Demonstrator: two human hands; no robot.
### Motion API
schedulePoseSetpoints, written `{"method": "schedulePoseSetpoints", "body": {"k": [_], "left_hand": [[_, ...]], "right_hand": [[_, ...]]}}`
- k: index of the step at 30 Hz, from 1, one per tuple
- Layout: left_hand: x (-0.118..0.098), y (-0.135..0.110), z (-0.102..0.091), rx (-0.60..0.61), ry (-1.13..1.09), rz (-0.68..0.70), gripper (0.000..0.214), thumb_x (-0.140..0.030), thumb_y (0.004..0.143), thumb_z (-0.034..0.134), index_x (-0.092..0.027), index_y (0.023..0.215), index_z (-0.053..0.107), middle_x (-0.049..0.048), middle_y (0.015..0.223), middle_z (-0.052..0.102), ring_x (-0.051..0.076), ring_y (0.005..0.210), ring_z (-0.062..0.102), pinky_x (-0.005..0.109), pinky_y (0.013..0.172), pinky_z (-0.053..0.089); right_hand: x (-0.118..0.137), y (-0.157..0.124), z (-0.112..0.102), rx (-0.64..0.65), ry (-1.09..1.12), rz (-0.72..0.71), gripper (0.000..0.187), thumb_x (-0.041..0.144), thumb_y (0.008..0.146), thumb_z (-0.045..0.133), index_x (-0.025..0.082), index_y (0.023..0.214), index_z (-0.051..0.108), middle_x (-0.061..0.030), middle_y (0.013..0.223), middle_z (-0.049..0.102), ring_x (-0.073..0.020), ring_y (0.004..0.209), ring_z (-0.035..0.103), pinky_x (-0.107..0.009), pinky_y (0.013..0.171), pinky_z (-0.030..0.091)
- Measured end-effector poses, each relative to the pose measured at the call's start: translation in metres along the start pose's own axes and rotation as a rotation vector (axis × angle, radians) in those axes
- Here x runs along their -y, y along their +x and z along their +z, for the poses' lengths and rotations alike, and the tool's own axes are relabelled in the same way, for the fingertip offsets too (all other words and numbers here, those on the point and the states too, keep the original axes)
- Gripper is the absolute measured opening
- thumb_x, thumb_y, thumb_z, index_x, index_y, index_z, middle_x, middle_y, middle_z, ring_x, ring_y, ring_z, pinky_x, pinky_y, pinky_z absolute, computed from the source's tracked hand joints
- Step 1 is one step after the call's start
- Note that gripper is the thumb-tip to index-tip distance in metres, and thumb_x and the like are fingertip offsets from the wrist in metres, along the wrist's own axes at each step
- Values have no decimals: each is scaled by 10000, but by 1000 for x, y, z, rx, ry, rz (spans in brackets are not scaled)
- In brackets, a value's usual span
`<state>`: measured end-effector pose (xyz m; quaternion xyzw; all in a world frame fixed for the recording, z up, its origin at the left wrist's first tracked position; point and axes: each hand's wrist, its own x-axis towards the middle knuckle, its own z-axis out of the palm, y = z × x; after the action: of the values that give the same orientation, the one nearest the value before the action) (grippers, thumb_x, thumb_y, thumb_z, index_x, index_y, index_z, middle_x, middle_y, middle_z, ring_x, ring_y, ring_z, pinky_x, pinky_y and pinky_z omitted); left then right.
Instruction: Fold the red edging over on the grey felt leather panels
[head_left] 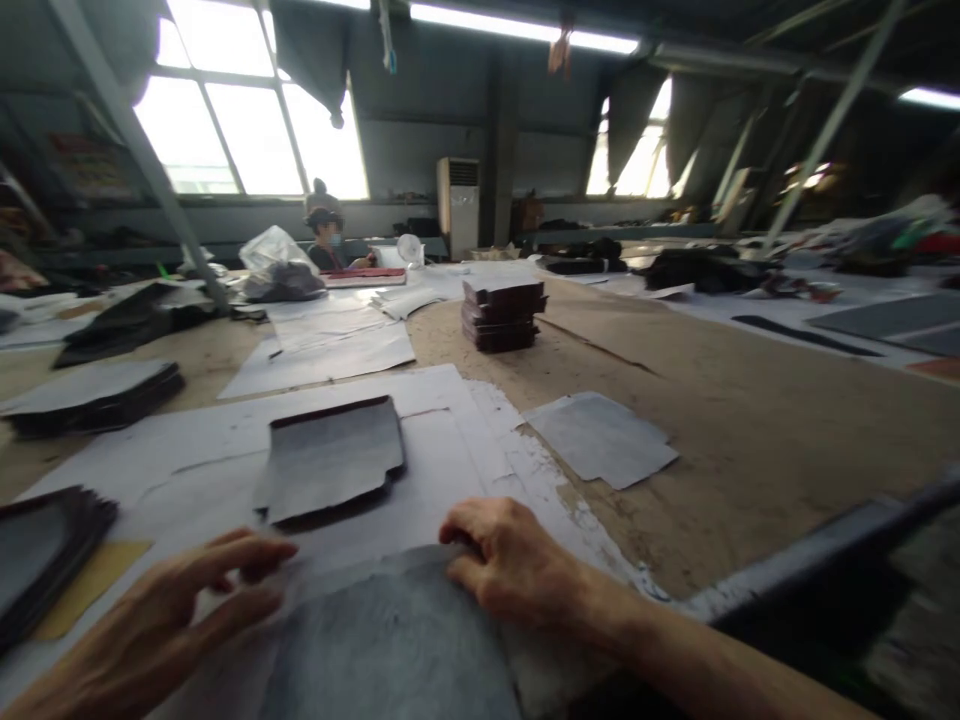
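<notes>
A grey cut fabric piece lies at the near table edge in front of me, its lower part cut off by the frame. My right hand curls at its far right corner, thumb and fingers closed on the edge. Beside its left edge, my left hand hovers with thumb and fingers apart, holding nothing visible. Just beyond both hands sits a small stack of grey-topped, dark-edged pieces on white paper. A single pale grey piece lies flat to the right, on the brown tabletop.
Dark-edged stacks stand at left and near left, the latter over yellow card. A taller dark stack is further back. The table edge runs along the right. A masked person is across the table.
</notes>
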<state>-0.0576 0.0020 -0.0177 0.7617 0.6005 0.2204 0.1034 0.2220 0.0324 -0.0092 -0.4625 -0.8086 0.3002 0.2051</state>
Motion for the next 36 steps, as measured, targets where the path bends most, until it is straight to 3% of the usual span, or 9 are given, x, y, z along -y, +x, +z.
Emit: {"method": "schedulePoseSetpoints", "body": {"k": [4,8,13,16,18,21,24,28,36], "left_hand": [[-38,4,4,49,37,142,321,-323,791,529,-288,1107,573,40,1123,585,210,983,560,333,848,468],[-57,16,25,108,52,184,282,-208,774,518,-225,1046,591,59,1005,597,217,926,553,392,812,470],[-50,18,32,110,-20,75,285,-204,727,606,-218,1011,603,36,931,591,205,860,549,393,785,463],[-47,18,33,89,-53,70,299,-198,713,648,-218,1010,619,31,934,600,205,870,545,403,806,451],[-47,18,34,60,-83,80,287,-186,708,664,-226,990,637,22,919,609,198,862,548,394,802,452],[-48,17,35,11,-125,92,273,-160,683,694,-233,945,662,10,876,619,182,823,559,362,766,467],[-47,15,37,-46,-161,112,260,-145,667,711,-236,908,675,3,838,619,162,785,563,328,728,477],[-45,10,39,-115,-146,211,239,-134,720,666,-238,935,667,7,832,596,146,769,544,296,690,477],[-42,3,44,-168,3,511,325,10,803,412,-125,1027,605,68,819,564,161,744,459,329,663,457]], "right_hand": [[-4,0,-1,-41,-165,-98,222,116,710,557,142,917,633,-56,883,623,-156,778,558,-263,722,421],[-18,2,-10,-78,-327,-185,259,223,721,647,137,963,614,-73,886,598,-176,794,555,-291,720,438],[-39,0,-28,-91,-291,-249,285,217,715,679,166,985,604,-29,835,609,-141,720,563,-264,668,470],[-33,4,-23,-246,-347,-413,202,167,753,631,160,954,625,-54,901,628,-181,853,557,-312,756,462],[-21,10,-13,-279,-384,-507,218,171,750,636,150,967,627,-66,929,631,-205,897,537,-340,774,452],[-7,23,2,-177,-458,-539,252,198,703,689,154,946,640,-61,884,633,-213,839,537,-355,727,448],[-7,33,8,-86,-453,-522,168,181,714,676,163,880,659,-46,793,619,-179,765,536,-309,677,445],[-17,34,6,-111,-398,-622,148,108,808,533,165,857,661,-33,733,590,-140,720,502,-253,629,422],[-22,21,4,-162,-545,-849,268,95,883,374,113,971,627,-75,813,608,-170,788,497,-316,674,428]]}}
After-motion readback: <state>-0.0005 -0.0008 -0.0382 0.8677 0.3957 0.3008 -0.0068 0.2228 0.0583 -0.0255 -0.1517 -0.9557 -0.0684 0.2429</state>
